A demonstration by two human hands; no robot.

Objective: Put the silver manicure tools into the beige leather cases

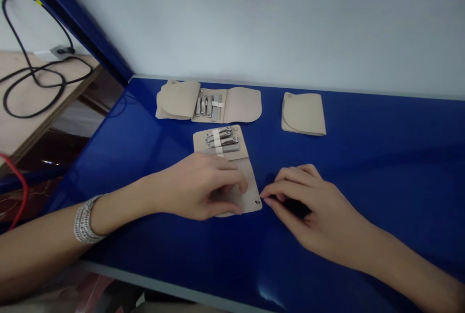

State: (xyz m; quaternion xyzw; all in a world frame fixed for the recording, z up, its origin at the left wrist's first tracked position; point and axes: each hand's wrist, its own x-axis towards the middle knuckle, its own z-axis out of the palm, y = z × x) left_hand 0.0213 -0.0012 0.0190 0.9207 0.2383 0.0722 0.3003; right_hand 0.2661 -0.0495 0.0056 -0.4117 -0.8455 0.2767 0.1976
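Observation:
An unfolded beige nail clipper case [250, 182] lies on the blue tabletop in front of me. Its upper half carries several metal nail clippers [223, 139] under a white strap, with a flat grey piece beside them. My left hand [203, 184] rests over the lower flap, thumb and forefinger apart and fingers curved, hiding part of the case. Beside the flap's right corner, near a small snap, my right hand [308, 201] has thumb and forefinger pinched together. Those fingertips meet the case's edge; whether they grip it or something tiny, I cannot tell.
Behind, another open case [242, 104] shows its clippers, with folded cases [179, 100] overlapping its left side. A single folded case [304, 114] lies to the right. A pale wall backs the blue table [381, 167]. At left, a black cable [47, 75] loops over a wooden surface.

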